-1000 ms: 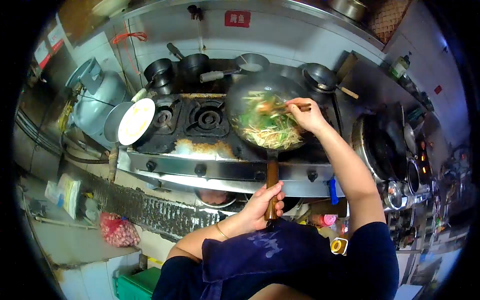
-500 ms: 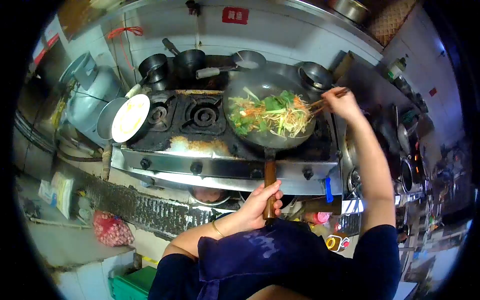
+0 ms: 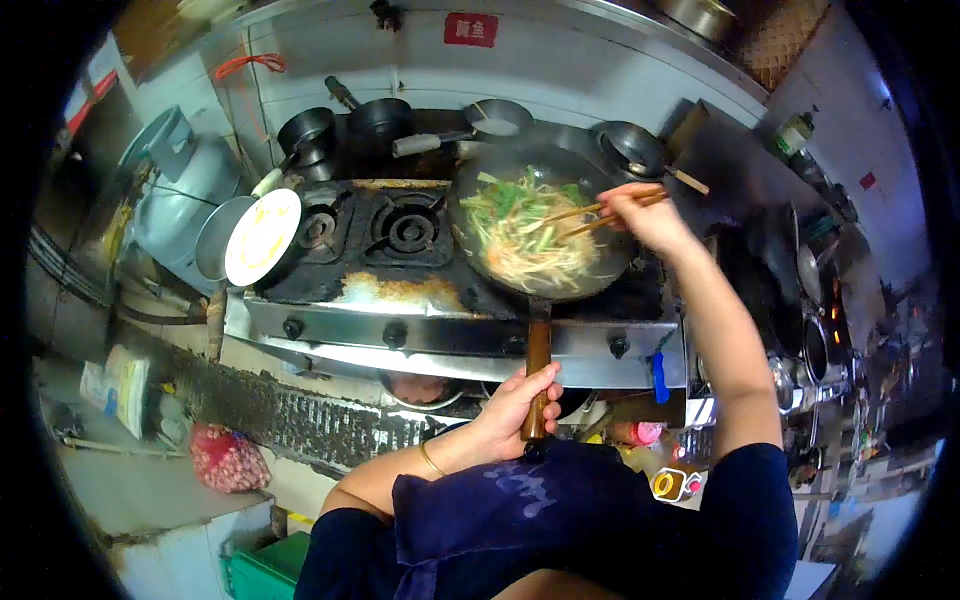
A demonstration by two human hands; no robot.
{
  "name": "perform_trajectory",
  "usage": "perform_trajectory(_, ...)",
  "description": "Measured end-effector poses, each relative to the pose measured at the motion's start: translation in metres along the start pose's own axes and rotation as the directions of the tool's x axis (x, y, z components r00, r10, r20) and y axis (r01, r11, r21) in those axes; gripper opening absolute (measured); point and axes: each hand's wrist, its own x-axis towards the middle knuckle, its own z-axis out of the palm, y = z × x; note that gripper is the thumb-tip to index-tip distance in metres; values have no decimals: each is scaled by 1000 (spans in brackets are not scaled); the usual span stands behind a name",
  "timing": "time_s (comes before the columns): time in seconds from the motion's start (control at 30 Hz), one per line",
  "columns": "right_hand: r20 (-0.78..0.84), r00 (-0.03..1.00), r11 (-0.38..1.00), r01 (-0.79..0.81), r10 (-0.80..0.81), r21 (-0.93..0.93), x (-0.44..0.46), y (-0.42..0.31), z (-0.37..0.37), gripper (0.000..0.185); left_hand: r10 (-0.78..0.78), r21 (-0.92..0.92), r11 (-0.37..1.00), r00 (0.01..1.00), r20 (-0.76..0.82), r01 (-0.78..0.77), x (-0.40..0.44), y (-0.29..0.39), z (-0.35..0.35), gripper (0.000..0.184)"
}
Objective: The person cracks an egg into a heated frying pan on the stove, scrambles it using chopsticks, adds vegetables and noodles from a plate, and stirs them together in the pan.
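My left hand (image 3: 518,408) is wrapped round the wooden handle (image 3: 538,360) of a dark wok (image 3: 610,262) on the right part of the stove. My right hand (image 3: 643,217) grips a pair of wooden chopsticks (image 3: 590,219), spread slightly apart, their tips among the food at the wok's centre. Pale shreds, green leaves and stalks, and orange strips make up the food (image 3: 530,235), which is blurred in places.
Several small pans (image 3: 380,120) stand along the stove's back. An uncovered burner (image 3: 411,230) lies left of the wok. At the far left are a white plate (image 3: 262,240) and a gas cylinder (image 3: 190,200). A blue thing (image 3: 659,378) hangs at the front edge.
Since the half-second-old frame, my right hand has moved left and slightly down, bringing the chopsticks over the wok's middle. The food has shifted and been stirred. My left hand keeps the handle.
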Motion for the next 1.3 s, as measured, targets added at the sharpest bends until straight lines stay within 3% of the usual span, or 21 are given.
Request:
perform_trajectory(0.03, -39, 999, 1000, -5, 5, -14, -2, -11, -19, 17, -1, -4, 1000, 1000, 4, 1, 0, 0, -2, 19)
perform_trajectory(0.1, -202, 976, 926, -4, -78, -378, 6, -13, -47, 17, -4, -32, 999, 1000, 30, 5, 0, -3, -5, 20)
perform_trajectory(0.13, -275, 959, 913, -57, -62, -404, 16, 8, -46, 17, -11, -36, 999, 999, 32, 12, 0, -3, -5, 21)
perform_trajectory(0.17, -207, 978, 990, -67, 40, -126, 28, 42, -36, 16, -16, -35, 999, 999, 36, 18, 0, -2, -4, 21)
perform_trajectory(0.23, -161, 987, 993, 8, -27, -117, 24, 44, 3, 15, -22, -9, 1000, 999, 25, 23, -1, -2, -3, 22)
perform_trajectory(0.33, -55, 998, 980, 38, -27, 196, 6, 8, 39, 15, -26, 11, 1000, 999, 28, 25, -1, -1, -5, 23)
perform_trajectory(0.4, 45, 999, 968, 7, -19, 251, -10, 1, 50, 17, -29, 14, 999, 999, 31, 29, -1, -2, -6, 23)
perform_trajectory(0.47, 181, 983, 964, -90, 44, 251, -20, 7, 52, 19, -17, 9, 1000, 999, 28, 17, 0, -2, -4, 23)
perform_trajectory(0.57, 126, 985, 962, -146, 120, 230, -12, 34, 5, 20, -11, 12, 1000, 1000, 23, 10, 0, -2, -4, 23)
perform_trajectory(0.63, 94, 995, 995, -53, 45, 81, -13, 13, -35, 20, -13, -2, 1000, 999, 32, 13, 0, -1, -6, 23)
perform_trajectory(0.7, -95, 995, 998, -14, 8, -62, -18, -24, -62, 19, -20, -23, 1000, 999, 35, 21, 0, -1, -7, 24)
perform_trajectory(0.77, -172, 985, 963, -20, -28, -270, -1, -11, -82, 19, -26, -44, 999, 999, 33, 28, -1, -1, -8, 24)
perform_trajectory(0.8, -233, 972, 961, -77, 14, -264, 4, 2, -71, 17, -31, -50, 998, 999, 37, 33, -1, -1, -9, 24)
perform_trajectory(0.87, -117, 992, 993, -63, 50, -104, 22, 43, -32, 13, -40, -57, 997, 998, 49, 43, 0, -1, -10, 24)
perform_trajectory(0.93, -150, 988, 999, 52, -49, 16, 24, 34, 14, 15, -42, -42, 998, 998, 49, 44, -2, 1, -6, 22)
perform_trajectory(0.97, -162, 987, 984, 30, -1, 174, 22, 14, 31, 16, -46, -33, 998, 998, 45, 47, -3, 2, -5, 21)
perform_trajectory(1.1, 79, 996, 963, 11, -34, 270, 8, -15, 66, 19, -41, -22, 999, 998, 57, 43, -3, 2, -6, 21)
perform_trajectory(1.13, 193, 979, 975, 23, -66, 220, 15, 6, 71, 18, -36, -20, 999, 998, 53, 37, -3, 2, -5, 21)
perform_trajectory(1.23, 58, 998, 998, -16, 13, 62, 24, 20, 33, 18, -29, -11, 1000, 999, 29, 29, -6, 2, -5, 22)
perform_trajectory(1.3, -33, 997, 994, 66, -69, -91, 25, 1, 3, 17, -22, -9, 1000, 1000, 11, 22, -6, 3, -5, 24)
